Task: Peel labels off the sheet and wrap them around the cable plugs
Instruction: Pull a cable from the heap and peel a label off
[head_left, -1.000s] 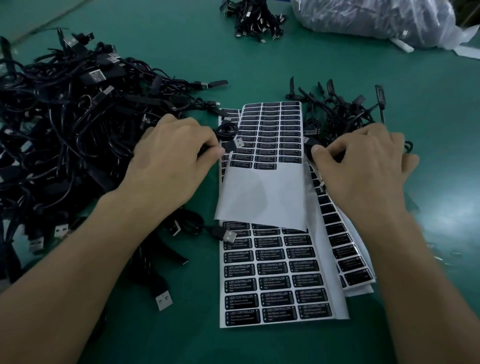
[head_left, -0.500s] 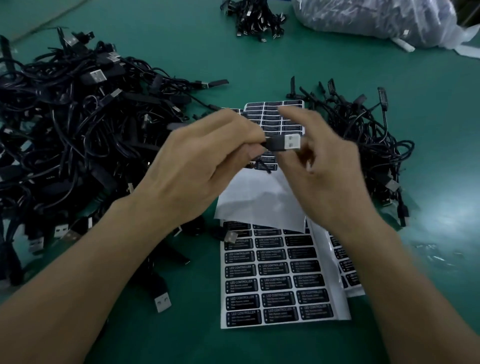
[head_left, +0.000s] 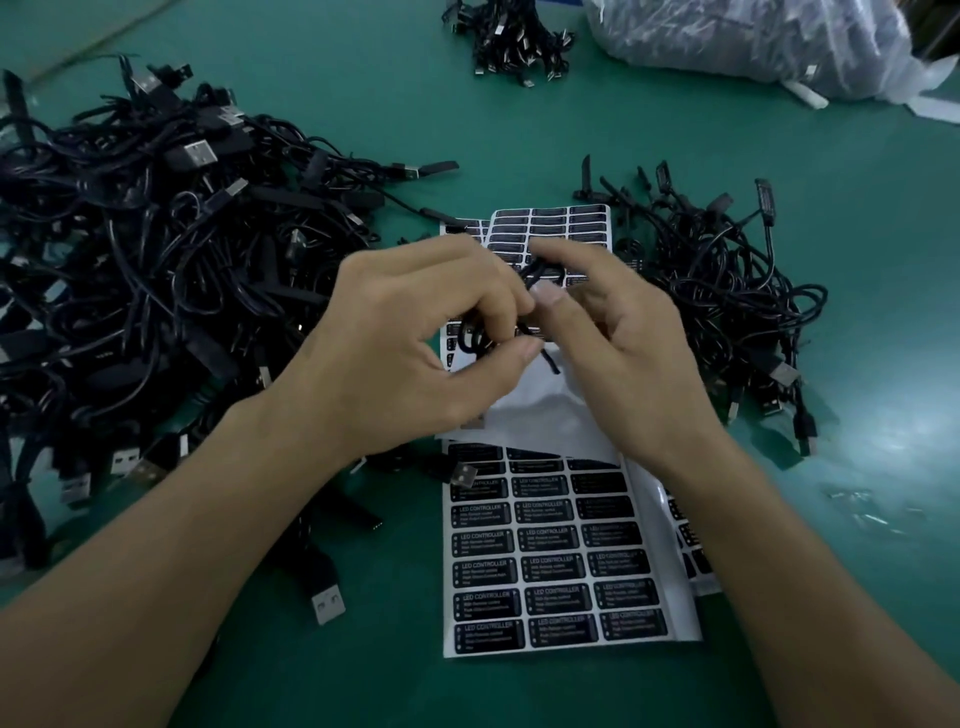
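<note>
**L hand (head_left: 415, 343) + R hand (head_left: 628, 358): both on one black cable (head_left: 540, 273), above the label sheets.**
L hand: fingers curled, thumb and fingertips pinch cable. R hand: thumb + index pinch same cable, other fingers loose. Plug end: cannot tell, blurred. Cable is held over curled upper sheet (head_left: 550, 223); lower sheet (head_left: 550, 566) lies flat on table (head_left: 363, 686). Large pile (head_left: 156, 260) at L, small pile (head_left: 727, 280) at R.

Curled left grip (head_left: 431, 338) against right grip (head_left: 618, 343)
</note>
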